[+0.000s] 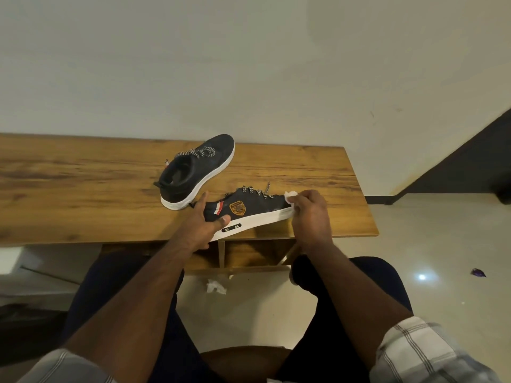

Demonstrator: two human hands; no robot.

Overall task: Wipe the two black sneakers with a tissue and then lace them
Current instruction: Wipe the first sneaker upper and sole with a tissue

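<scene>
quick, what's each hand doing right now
Left hand: grips the heel end of the near sneaker.
Right hand: fingers pinch a white tissue at that sneaker's toe.

Pretty plain outfit: short sleeves [431, 352] in a white-and-grey plaid with thin dark check lines, cut above the elbows so both forearms are bare, plus dark navy trousers [116, 294] over both legs, and nothing on the wrists or fingers.
</scene>
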